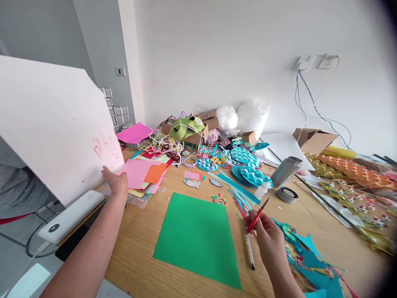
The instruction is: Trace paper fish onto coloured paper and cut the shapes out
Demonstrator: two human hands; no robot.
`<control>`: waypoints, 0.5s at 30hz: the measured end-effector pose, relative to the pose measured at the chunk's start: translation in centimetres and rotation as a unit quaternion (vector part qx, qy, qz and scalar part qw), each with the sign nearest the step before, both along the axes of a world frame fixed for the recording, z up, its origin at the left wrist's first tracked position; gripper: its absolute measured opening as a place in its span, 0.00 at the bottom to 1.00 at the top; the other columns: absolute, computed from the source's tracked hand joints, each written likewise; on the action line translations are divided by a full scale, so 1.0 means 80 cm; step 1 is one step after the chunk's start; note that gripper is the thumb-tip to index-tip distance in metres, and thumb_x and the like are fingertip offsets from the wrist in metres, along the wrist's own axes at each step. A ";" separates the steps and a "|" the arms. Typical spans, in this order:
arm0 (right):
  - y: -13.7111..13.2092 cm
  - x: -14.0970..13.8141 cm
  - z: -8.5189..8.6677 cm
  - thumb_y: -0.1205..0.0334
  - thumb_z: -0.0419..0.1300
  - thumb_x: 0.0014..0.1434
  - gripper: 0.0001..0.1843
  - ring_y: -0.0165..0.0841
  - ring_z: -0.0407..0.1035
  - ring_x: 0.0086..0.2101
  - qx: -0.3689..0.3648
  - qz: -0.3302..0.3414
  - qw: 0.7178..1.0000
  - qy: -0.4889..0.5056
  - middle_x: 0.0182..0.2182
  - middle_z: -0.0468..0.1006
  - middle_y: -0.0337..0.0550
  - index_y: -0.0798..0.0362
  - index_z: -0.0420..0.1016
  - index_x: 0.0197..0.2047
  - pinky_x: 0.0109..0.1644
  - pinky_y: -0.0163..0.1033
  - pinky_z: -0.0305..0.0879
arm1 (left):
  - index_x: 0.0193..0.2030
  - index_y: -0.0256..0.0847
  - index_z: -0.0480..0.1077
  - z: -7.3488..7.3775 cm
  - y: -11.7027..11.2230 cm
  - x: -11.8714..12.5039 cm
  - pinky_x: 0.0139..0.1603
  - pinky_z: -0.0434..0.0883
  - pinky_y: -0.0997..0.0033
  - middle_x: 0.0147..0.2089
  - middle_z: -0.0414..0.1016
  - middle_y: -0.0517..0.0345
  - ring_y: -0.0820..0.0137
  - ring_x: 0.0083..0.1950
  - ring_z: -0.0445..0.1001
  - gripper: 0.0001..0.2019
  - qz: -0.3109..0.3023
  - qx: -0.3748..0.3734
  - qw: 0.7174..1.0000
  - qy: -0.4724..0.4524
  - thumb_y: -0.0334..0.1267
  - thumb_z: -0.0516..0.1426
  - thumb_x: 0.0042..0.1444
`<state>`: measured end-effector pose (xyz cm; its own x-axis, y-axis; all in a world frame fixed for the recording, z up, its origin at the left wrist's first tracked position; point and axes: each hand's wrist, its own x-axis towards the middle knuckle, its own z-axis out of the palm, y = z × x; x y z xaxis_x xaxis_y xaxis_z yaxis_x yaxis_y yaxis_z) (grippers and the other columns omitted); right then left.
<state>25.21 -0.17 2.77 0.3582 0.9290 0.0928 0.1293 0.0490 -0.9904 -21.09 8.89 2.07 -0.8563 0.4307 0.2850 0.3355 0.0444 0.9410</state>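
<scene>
My left hand (116, 182) reaches to the left side of the wooden table and grips the lower edge of a large white board (52, 124), which stands tilted up with pink smudges on it. Right beside that hand lies a stack of coloured paper sheets (144, 174). My right hand (268, 234) is closed around a red pen (257, 215), held above the table right of a green paper sheet (198, 236) that lies flat in front of me. A white pen (249, 250) lies on the table below the right hand.
A white device (71, 215) sits at the table's left edge. Teal paper discs (248, 174), a metal flask (285, 171), a tape roll (287, 194), cardboard boxes (313, 140), orange trays (353, 169) and blue paper scraps (310, 260) crowd the back and right.
</scene>
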 end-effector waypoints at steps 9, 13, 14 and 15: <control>0.003 -0.001 -0.012 0.36 0.63 0.45 0.27 0.34 0.69 0.22 -0.008 0.001 0.995 -0.101 0.22 0.76 0.43 0.53 0.69 0.29 0.25 0.36 0.64 | 0.62 0.29 0.56 0.032 -0.028 0.072 0.67 0.54 0.50 0.64 0.59 0.37 0.56 0.66 0.57 0.26 -0.203 -0.031 0.964 0.170 0.33 0.52 0.56; -0.001 -0.009 -0.015 0.40 0.61 0.50 0.22 0.33 0.67 0.21 0.000 0.023 0.967 -0.256 0.20 0.74 0.40 0.52 0.68 0.27 0.25 0.35 0.60 | 0.46 0.44 0.74 0.028 -0.050 0.157 0.60 0.66 0.59 0.50 0.76 0.55 0.63 0.54 0.72 0.14 -0.474 -0.085 0.833 0.272 0.38 0.60 0.52; -0.002 -0.011 -0.015 0.42 0.60 0.52 0.20 0.33 0.67 0.21 0.002 0.033 0.957 -0.289 0.22 0.75 0.41 0.51 0.68 0.28 0.26 0.36 0.61 | 0.46 0.44 0.74 0.027 -0.058 0.175 0.62 0.64 0.59 0.53 0.75 0.55 0.63 0.57 0.70 0.13 -0.526 -0.095 0.782 0.321 0.38 0.59 0.53; -0.003 -0.013 -0.016 0.43 0.59 0.54 0.19 0.33 0.68 0.23 0.003 0.046 0.947 -0.317 0.24 0.77 0.43 0.51 0.68 0.30 0.27 0.36 0.61 | 0.48 0.44 0.74 0.027 -0.065 0.191 0.63 0.62 0.59 0.54 0.74 0.54 0.62 0.59 0.67 0.14 -0.548 -0.105 0.751 0.353 0.39 0.59 0.54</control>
<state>24.15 -0.40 1.50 0.1459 0.9527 0.2666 0.6926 0.0941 -0.7152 -5.82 3.66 4.19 0.3782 0.8653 0.3289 0.6909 -0.5003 0.5219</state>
